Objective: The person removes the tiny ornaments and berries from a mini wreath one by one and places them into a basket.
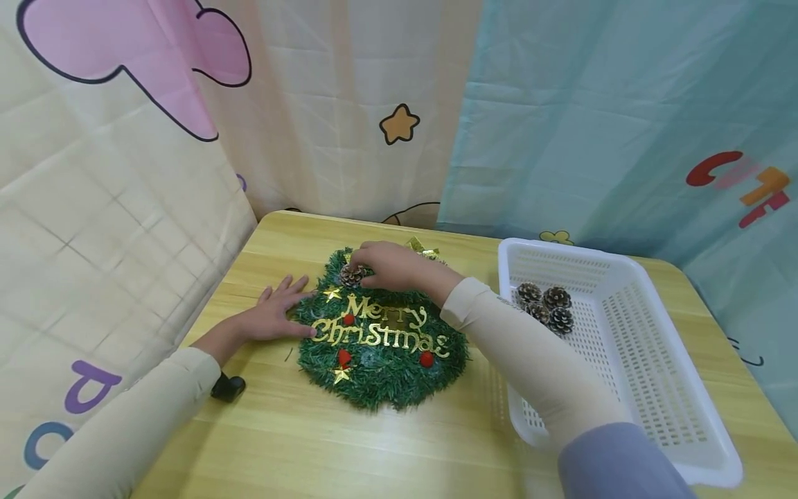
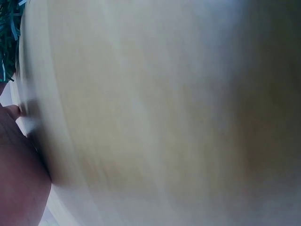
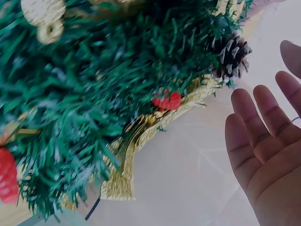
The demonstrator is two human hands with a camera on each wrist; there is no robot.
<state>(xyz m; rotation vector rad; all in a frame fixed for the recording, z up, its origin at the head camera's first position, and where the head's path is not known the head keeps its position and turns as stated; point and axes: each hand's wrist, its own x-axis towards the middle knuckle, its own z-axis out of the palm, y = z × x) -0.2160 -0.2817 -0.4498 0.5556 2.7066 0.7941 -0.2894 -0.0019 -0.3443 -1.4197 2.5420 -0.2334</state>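
A green tinsel wreath with gold "Merry Christmas" lettering, gold stars and red balls lies on the table. Thumb and fingers of my right hand pinch a pine cone at the wreath's upper left in the head view. The right wrist view differs: the fingers look straighter there, a little apart from a pine cone on the tinsel. My left hand rests on the table with fingers spread, its thumb touching the wreath's left edge. The left wrist view is mostly blurred tabletop.
To the right stands a white plastic basket with several pine cones in its far left corner. A small black object lies by my left wrist. A gold bow tops the wreath. Printed curtains hang behind the table.
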